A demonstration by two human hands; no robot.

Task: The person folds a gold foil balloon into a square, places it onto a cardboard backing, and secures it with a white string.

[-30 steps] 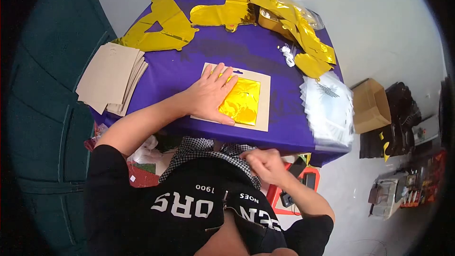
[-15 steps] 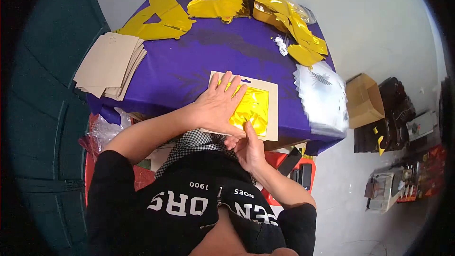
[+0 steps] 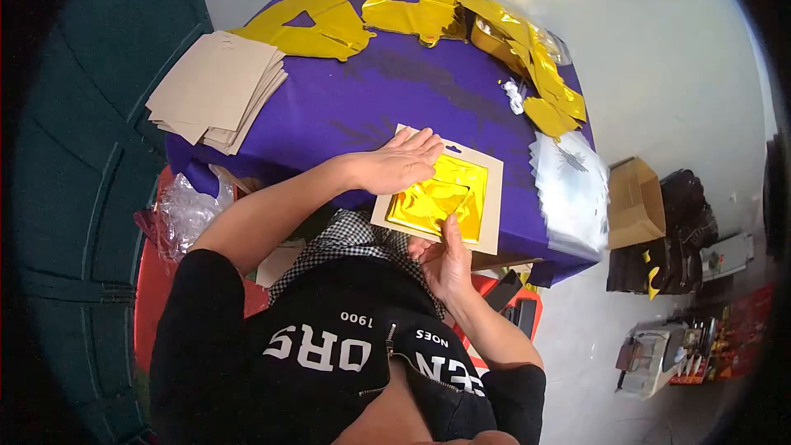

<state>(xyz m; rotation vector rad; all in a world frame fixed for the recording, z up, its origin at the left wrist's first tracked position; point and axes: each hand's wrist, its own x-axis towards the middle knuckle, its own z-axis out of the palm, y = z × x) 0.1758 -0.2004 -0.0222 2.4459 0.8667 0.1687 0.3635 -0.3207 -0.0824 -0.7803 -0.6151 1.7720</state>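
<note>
A folded gold foil balloon (image 3: 457,206) lies on a beige cardboard card (image 3: 492,218) with a hanger slot, at the table's front edge. My left hand (image 3: 400,162) rests on the upper left of the card and foil, fingers stretched out and holding nothing. At the lower edge, my right hand (image 3: 449,268) pinches the card, its thumb on top of the foil and its other fingers curled below, partly hidden. The foil shows a raised, creased flap on its lower left.
On the purple tablecloth (image 3: 329,115) are a stack of cardboard cards (image 3: 218,82) at left, gold foil balloons (image 3: 317,21) along the back, white string (image 3: 514,97), and clear plastic sleeves (image 3: 568,189) at right. An open carton (image 3: 636,202) stands on the floor.
My left hand has slid up the card with its fingers drawn closer together, uncovering the foil's lower left. My right thumb stays at the lower edge. The view has shifted slightly.
</note>
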